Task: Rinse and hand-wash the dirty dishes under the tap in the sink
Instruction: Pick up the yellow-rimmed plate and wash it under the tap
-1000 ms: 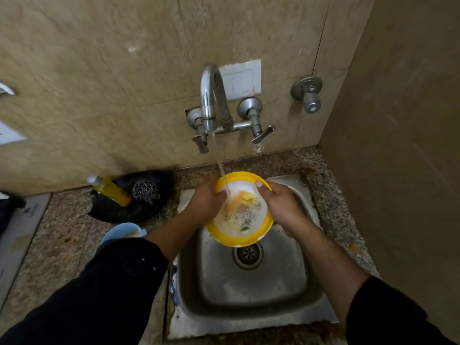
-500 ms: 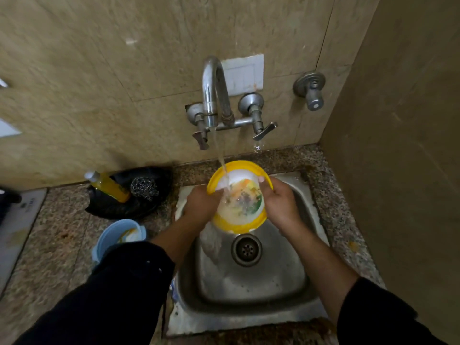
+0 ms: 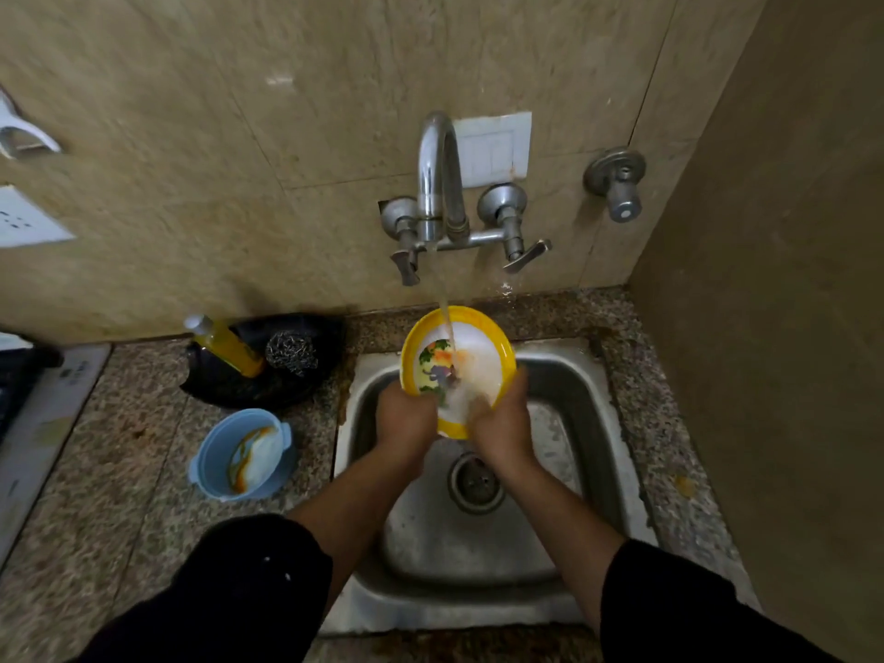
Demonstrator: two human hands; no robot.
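Room in sink (image 3: pixel 459 557) around drain (image 3: pixel 476 480). Back blocked by plate (image 3: pixel 483 356) and tap spout (image 3: pixel 437 174). Right: side wall (image 3: pixel 765 327).

Back wall (image 3: pixel 239 136): beige tiles, white switch plate (image 3: pixel 497 145) set in.
Right wall (image 3: pixel 789 327): darker brown, shadowed.
Tabletop (image 3: pixel 119 495): speckled granite, stained, reaching both walls.

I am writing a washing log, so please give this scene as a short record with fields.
plate: yellow-rimmed plate, tilted over the sink, under the water stream
left hand: holds the plate's lower left edge
right hand: on its lower right edge, blurred; grip unclear
tap: running
counter: blue bowl with orange residue, left of the sink; black tray holding a yellow bottle and a steel scrubber
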